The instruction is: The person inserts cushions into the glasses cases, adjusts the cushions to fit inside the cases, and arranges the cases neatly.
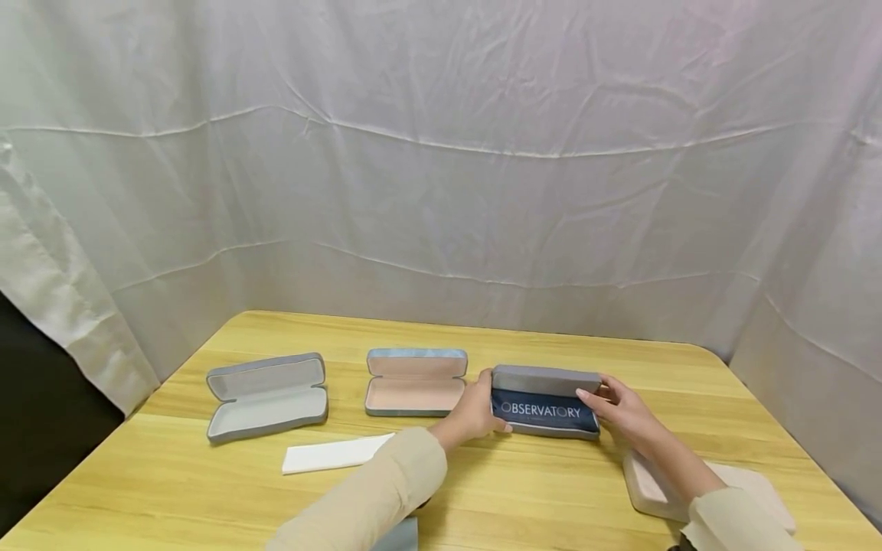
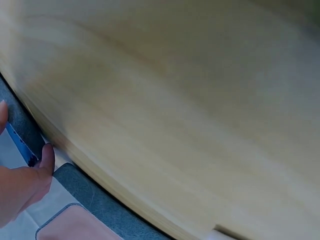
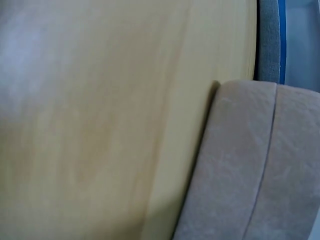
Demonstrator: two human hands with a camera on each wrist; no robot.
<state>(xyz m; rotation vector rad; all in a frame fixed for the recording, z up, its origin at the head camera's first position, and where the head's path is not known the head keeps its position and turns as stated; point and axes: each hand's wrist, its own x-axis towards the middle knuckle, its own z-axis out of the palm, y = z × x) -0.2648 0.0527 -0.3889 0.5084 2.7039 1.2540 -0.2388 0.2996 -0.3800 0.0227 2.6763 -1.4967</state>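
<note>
A grey glasses case (image 1: pixel 547 378) lies at the right centre of the table in the head view, its lid tilted partly up. Inside it is a dark blue cloth (image 1: pixel 540 411) printed "OBSERVATORY". My left hand (image 1: pixel 475 413) grips the case's left end, thumb at the front and fingers behind. At the right end, my right hand (image 1: pixel 623 413) pinches the lid's corner between thumb and fingers. In the left wrist view, fingers of the left hand (image 2: pixel 25 187) reach the case's edge (image 2: pixel 22 122). The right wrist view catches only a strip of the case (image 3: pixel 270 45); that hand is out of frame.
A blue case with pink lining (image 1: pixel 416 394) stands open beside my left hand. Farther left is another open grey case (image 1: pixel 269 413). A folded white cloth (image 1: pixel 334 454) lies in front. A closed pale pink case (image 1: pixel 747 486) sits under my right forearm. A grey-blue piece (image 1: pixel 400 536) shows at the front edge.
</note>
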